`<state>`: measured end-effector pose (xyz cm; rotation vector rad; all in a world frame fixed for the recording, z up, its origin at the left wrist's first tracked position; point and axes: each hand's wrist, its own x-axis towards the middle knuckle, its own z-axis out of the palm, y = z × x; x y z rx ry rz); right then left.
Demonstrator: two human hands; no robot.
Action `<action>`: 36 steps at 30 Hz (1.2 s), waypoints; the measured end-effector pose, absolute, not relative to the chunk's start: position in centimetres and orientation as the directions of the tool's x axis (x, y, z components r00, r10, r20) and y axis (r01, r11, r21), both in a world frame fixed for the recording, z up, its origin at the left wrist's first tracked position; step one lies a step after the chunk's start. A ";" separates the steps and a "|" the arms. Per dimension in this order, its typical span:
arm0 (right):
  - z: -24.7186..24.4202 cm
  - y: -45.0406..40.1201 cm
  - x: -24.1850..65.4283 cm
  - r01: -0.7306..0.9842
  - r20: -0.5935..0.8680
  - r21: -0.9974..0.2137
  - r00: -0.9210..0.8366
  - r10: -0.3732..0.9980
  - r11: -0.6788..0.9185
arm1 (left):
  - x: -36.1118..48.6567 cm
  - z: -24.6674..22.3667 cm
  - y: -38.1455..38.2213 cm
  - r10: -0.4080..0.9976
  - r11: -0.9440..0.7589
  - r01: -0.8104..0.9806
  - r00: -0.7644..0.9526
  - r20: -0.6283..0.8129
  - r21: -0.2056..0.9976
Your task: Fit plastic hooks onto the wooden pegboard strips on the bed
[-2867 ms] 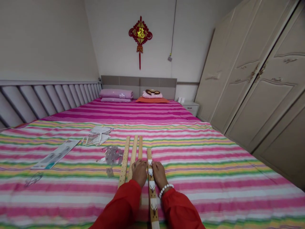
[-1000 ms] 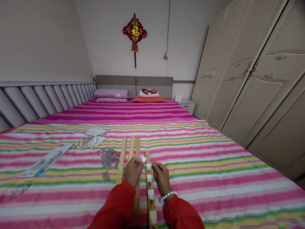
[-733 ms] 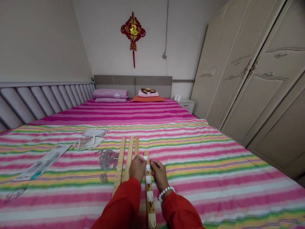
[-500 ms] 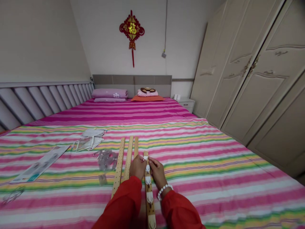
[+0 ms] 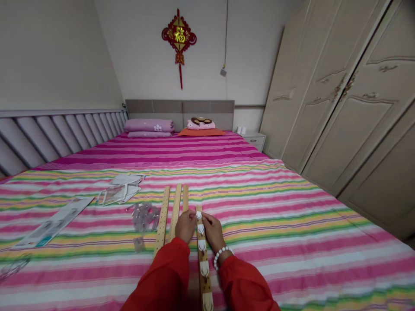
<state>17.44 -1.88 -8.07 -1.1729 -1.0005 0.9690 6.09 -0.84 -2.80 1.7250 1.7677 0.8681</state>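
Note:
A narrow wooden strip with holes [image 5: 199,255] lies lengthwise before me, and several white hooks with metal loops sit in a row along it. At its far end is the last white hook [image 5: 199,214]. My left hand [image 5: 186,226] is closed, its thumb and fingertips pinching that hook's left edge. From the other side, my right hand [image 5: 213,231] pinches the same hook's right edge with curled fingers. Fingertip contact is small and partly hidden. To the left lie more wooden strips: one with holes [image 5: 162,218], a second [image 5: 175,211] and a third [image 5: 185,198].
Clear plastic pieces [image 5: 145,217] lie on the striped bedsheet [image 5: 292,242], left of the strips. Farther left are a flat long package [image 5: 55,222], opened wrappers [image 5: 121,190] and thin wire-like items [image 5: 14,267]. Folded bedding [image 5: 149,125] rests by the headboard [image 5: 155,108].
My left hand has shifted slightly left, leaving more of the far hook visible. My right hand stays almost in place beside it. The view has tilted slightly.

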 end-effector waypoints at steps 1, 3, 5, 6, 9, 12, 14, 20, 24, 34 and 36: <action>-8.1 -1.8 17.4 -0.080 0.100 -0.989 0.267 0.959 0.125 | 5.9 -3.0 -0.6 0.996 -0.016 0.644 -0.060 0.071 0.765; -8.2 -1.7 17.4 -0.091 0.093 -0.988 0.263 0.960 0.121 | 5.7 -3.1 -0.3 0.997 -0.014 0.630 -0.048 0.057 0.777; -8.5 -1.4 17.4 -0.100 0.087 -0.988 0.262 0.961 0.116 | 5.7 -3.1 -0.1 0.999 -0.012 0.645 -0.029 0.040 0.764; -8.7 -1.2 17.5 -0.102 0.084 -0.988 0.263 0.961 0.114 | 5.7 -3.1 -0.1 0.999 -0.008 0.659 -0.025 0.032 0.752; -9.2 -0.8 17.6 -0.105 0.069 -0.990 0.267 0.961 0.100 | 5.9 -2.8 -0.1 0.999 0.015 0.696 -0.035 0.013 0.718; -9.3 -0.6 17.6 -0.110 0.057 -0.990 0.286 0.957 0.091 | 6.0 -2.7 -0.1 0.999 0.028 0.714 -0.048 0.009 0.700; -9.3 -0.6 17.5 -0.123 0.038 -0.989 0.298 0.954 0.078 | 6.0 -2.7 -0.1 0.998 0.042 0.718 -0.060 0.001 0.694; -9.0 -0.7 17.1 -0.198 -0.022 -0.979 0.340 0.940 0.048 | 5.9 -2.9 0.1 0.999 0.046 0.722 -0.051 -0.014 0.690; -9.1 -0.7 16.9 -0.213 0.007 -0.973 0.345 0.939 0.086 | 5.7 -3.0 0.2 0.999 0.037 0.719 -0.050 -0.001 0.694; -9.4 -0.4 17.1 -0.166 0.031 -0.981 0.359 0.933 0.097 | 6.0 -2.6 0.0 0.996 0.068 0.711 -0.088 -0.008 0.700; -9.2 -0.5 17.1 -0.156 0.025 -0.984 0.381 0.924 0.091 | 5.9 -2.7 0.0 0.996 0.070 0.704 -0.091 -0.008 0.707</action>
